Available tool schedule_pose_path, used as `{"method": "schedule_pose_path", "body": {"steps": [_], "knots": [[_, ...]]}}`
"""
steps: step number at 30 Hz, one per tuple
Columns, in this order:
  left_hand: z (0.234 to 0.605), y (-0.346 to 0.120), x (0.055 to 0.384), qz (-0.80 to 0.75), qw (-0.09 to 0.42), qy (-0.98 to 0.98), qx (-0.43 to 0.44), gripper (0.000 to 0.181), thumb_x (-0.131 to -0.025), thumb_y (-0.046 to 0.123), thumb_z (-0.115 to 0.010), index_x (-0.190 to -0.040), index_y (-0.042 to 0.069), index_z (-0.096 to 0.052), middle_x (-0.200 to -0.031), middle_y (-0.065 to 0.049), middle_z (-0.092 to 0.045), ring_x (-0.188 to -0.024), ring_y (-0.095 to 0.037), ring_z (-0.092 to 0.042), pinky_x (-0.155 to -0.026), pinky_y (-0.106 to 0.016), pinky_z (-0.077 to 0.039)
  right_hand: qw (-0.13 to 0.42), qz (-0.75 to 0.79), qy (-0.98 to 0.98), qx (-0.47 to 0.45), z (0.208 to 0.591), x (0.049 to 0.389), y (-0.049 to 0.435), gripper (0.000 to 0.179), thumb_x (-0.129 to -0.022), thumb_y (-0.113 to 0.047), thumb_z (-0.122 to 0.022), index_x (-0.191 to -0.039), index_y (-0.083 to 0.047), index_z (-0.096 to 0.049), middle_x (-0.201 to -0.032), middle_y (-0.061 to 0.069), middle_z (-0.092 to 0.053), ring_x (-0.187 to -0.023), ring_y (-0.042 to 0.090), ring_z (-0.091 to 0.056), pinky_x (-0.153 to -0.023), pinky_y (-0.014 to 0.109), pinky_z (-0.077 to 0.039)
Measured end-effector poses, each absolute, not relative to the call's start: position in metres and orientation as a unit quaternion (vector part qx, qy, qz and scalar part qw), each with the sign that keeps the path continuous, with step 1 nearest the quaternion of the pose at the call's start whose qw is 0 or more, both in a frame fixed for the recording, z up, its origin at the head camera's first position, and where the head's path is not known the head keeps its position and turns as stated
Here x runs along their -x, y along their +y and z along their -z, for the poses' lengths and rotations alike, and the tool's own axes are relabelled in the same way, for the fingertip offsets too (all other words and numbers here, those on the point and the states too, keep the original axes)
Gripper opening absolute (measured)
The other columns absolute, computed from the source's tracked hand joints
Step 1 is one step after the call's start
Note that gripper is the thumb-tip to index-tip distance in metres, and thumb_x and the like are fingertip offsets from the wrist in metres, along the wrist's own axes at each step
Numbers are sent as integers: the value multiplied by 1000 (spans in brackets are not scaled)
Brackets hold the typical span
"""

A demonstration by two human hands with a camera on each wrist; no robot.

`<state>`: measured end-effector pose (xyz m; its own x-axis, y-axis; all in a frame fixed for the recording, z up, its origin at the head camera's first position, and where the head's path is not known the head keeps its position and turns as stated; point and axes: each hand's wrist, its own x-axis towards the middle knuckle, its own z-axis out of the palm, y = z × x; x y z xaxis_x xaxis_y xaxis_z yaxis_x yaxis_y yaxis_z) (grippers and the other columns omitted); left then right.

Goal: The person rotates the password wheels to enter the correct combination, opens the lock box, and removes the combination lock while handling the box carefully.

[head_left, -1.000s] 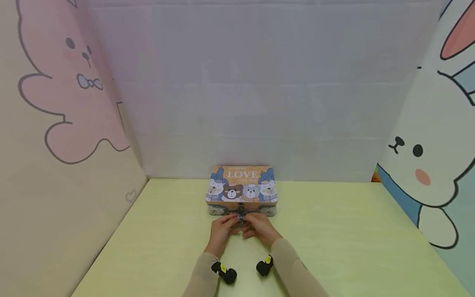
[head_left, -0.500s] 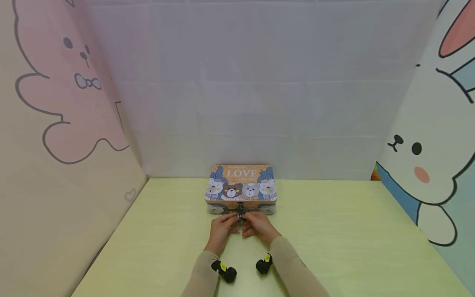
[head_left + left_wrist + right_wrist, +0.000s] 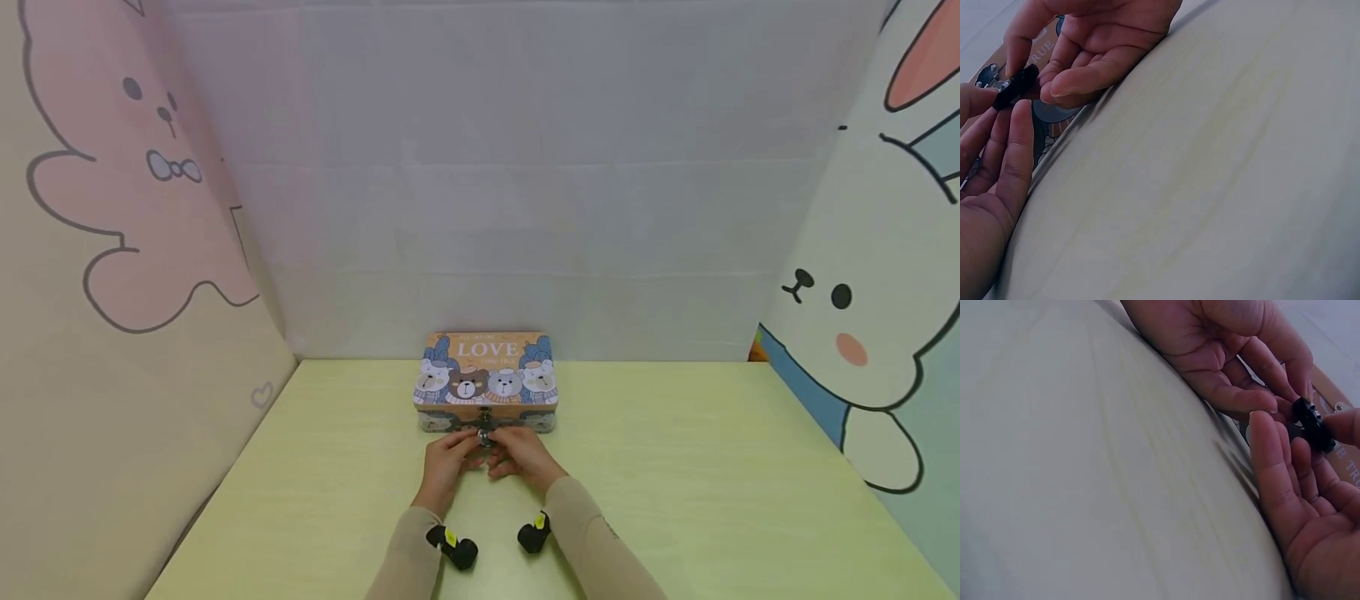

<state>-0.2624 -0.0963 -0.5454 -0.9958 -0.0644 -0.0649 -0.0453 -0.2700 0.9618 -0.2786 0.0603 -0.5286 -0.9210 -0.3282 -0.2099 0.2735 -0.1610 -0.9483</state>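
In the head view a rectangular tin box (image 3: 484, 371) with bears and the word LOVE on its lid stands closed. A small dark padlock (image 3: 484, 437) is at its front clasp. It appears black with small silvery parts in the left wrist view, and fingertips cover some of it. My left hand (image 3: 444, 467) pinches one side of the padlock between thumb and fingers. From the other side my right hand (image 3: 525, 454) pinches it too, its remaining fingers loosely bent. Whether the shackle is through the clasp cannot be made out.
The pale yellow-green table (image 3: 675, 467) spreads out on both sides of the box. A white cloth wall (image 3: 525, 183) rises right behind it. Cartoon-printed panels, one with a bear (image 3: 157, 208) and one with a rabbit (image 3: 847, 333), flank the table.
Both hands stay on the padlock, with no clear finger movement. The whole scene shifts slightly up and left in the head view; the box and padlock keep their place relative to the table.
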Motion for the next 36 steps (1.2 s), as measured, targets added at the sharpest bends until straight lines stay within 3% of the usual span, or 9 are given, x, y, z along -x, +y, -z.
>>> {"method": "schedule_pose_path", "body": {"steps": [8,16,20,36], "knots": [[544,-96,262,792,3,-609,-48,28,-93,-2,-65,-115,-19,-63,-102,-12,-69,-81,-13,-69,-67,-28,-61,202,778,595,25,528,278,64,21,-98,-16,-53,-93,3,-63,-76,6,-58,-61,14,-64,-59,33,-62],[543,-97,261,793,4,-607,-46,27,-93,-2,-65,-114,-19,-64,-101,-9,-69,-80,-12,-68,-66,-27,-61,213,787,577,47,528,278,68,3,-94,-3,-54,-95,-2,-57,-76,7,-61,-64,15,-65,-61,32,-62],[543,-97,262,791,1,-610,-53,27,-93,-1,-65,-115,-18,-64,-102,-9,-69,-79,-13,-68,-66,-27,-61,215,787,577,47,529,278,68,6,-94,-1,-55,-100,0,-55,-74,9,-64,-64,15,-65,-61,32,-62],[544,-97,261,790,0,-612,-43,28,-94,-1,-64,-115,-19,-63,-100,-9,-69,-80,-12,-68,-65,-26,-61,207,773,598,50,531,279,65,6,-98,-3,-54,-96,0,-59,-77,8,-60,-64,13,-64,-60,30,-61]]}}
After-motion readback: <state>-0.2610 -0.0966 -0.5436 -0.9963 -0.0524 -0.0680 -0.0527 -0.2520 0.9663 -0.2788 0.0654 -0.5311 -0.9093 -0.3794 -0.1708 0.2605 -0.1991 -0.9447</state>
